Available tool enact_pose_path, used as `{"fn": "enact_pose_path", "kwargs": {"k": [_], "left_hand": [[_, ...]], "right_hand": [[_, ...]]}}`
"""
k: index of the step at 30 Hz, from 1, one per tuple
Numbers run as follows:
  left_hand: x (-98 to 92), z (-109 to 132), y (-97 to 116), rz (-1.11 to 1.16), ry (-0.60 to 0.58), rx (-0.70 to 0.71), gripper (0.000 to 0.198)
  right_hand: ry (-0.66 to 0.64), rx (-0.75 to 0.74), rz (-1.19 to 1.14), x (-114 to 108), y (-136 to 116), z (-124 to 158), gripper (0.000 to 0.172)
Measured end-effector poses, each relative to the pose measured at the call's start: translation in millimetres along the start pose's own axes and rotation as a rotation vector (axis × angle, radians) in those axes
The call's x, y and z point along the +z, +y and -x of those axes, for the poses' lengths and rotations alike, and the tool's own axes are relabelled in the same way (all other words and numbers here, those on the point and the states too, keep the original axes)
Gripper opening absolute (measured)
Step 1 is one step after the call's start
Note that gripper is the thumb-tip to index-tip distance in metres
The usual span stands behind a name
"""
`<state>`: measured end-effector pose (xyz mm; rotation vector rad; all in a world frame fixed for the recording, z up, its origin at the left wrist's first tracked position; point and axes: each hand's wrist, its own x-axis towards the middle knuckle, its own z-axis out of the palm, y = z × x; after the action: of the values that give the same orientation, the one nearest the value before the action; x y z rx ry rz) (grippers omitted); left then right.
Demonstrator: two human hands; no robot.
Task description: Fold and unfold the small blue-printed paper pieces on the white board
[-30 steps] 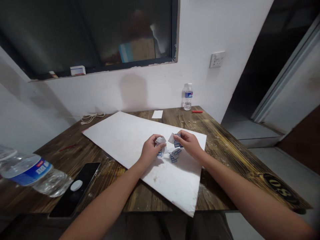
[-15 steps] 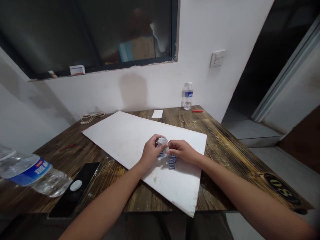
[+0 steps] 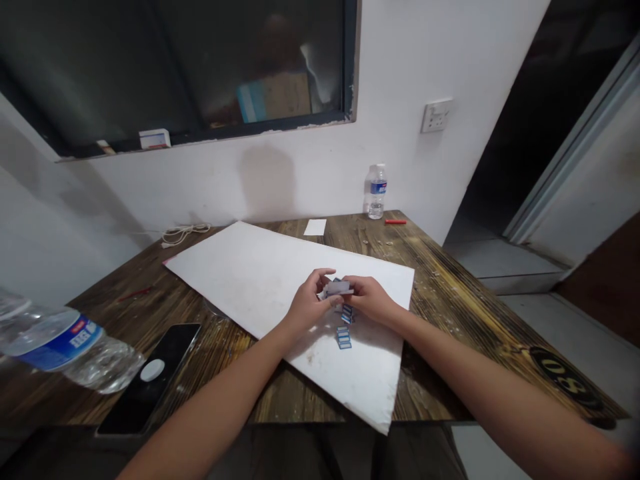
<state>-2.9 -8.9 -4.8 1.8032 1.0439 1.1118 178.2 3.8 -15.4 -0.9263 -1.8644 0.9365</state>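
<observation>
Pinched tight between left hand (image 3: 311, 303) and right hand (image 3: 367, 298), a small folded paper (image 3: 337, 289), long side going across. Just below, blue-edged paper bits (image 3: 343, 337), closer to right hand

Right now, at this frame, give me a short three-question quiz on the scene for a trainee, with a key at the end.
1. True or false: the left hand and the right hand both touch the folded grey-white piece.
2. What lies on the white board just below the hands?
A) small blue-edged rectangular pieces
B) a coiled cord
C) a water bottle
3. Fill in the blank: the black phone lies on the wooden table, to the ___ of the white board.

Key: 1 true; 2 A; 3 left.
</observation>
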Motion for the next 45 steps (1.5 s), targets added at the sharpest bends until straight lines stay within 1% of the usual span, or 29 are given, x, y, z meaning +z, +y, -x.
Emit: {"fn": "enact_pose_path", "kwargs": {"k": [2,5,9,13,18,24,27,31,34,35,37,38,40,43,45], "left_hand": [[1.5,-1.4,-4.7,0.037,0.007,-0.051,0.055],[4.1,-3.2,-10.2,0.111,0.05,-0.074,0.043],[3.5,-5.8,-11.4,0.153,0.085,-0.094,0.029],[-0.2,-6.9,-8.9,0.092,0.098,-0.104,0.02],[-1.6,-5.4,-7.2,0.043,0.105,-0.094,0.02],[-2.5,-6.5,-5.8,-0.009,0.144,-0.092,0.021],[-2.5,-7.2,-4.5,-0.006,0.141,-0.12,0.024],[-1.4,-6.8,-3.6,0.047,0.137,-0.159,0.024],[-1.1,-6.4,-5.8,0.081,0.126,-0.145,0.035],[-1.3,-6.3,-7.2,0.074,0.116,-0.132,0.035],[-2.1,-6.4,-10.0,0.033,0.095,-0.105,0.025],[-2.6,-6.5,-11.0,0.01,0.088,-0.101,0.02],[-3.7,-6.9,-11.3,-0.003,0.105,-0.098,0.017],[-5.0,-7.5,-7.8,0.006,0.13,-0.086,0.019],[-5.8,-7.8,-4.7,-0.002,0.128,-0.082,0.021]], "right_hand": [[0.079,0.029,-0.04,-1.6,2.5,-2.2,0.016],[0.151,0.047,-0.13,-4.1,4.8,-5.0,0.021],[0.184,0.064,-0.166,-6.0,3.3,-6.3,0.024],[0.175,0.092,-0.16,-5.7,0.4,-4.9,0.028],[0.153,0.092,-0.137,-6.5,1.0,-4.3,0.034],[0.191,0.084,-0.092,-9.9,4.1,-6.7,0.035],[0.207,0.075,-0.093,-10.9,4.2,-7.2,0.034],[0.156,0.047,-0.115,-10.6,3.3,-6.3,0.031],[0.113,0.047,-0.119,-8.8,1.8,-4.5,0.028],[0.1,0.044,-0.116,-8.1,1.3,-3.8,0.028],[0.084,0.031,-0.096,-7.2,0.6,-2.7,0.028],[0.088,0.023,-0.083,-7.1,0.5,-2.5,0.028],[0.119,0.016,-0.064,-7.9,0.6,-2.8,0.029],[0.176,0.012,-0.087,-11.2,0.7,-4.8,0.028],[0.194,0.021,-0.115,-13.8,-0.1,-6.1,0.03]]}}
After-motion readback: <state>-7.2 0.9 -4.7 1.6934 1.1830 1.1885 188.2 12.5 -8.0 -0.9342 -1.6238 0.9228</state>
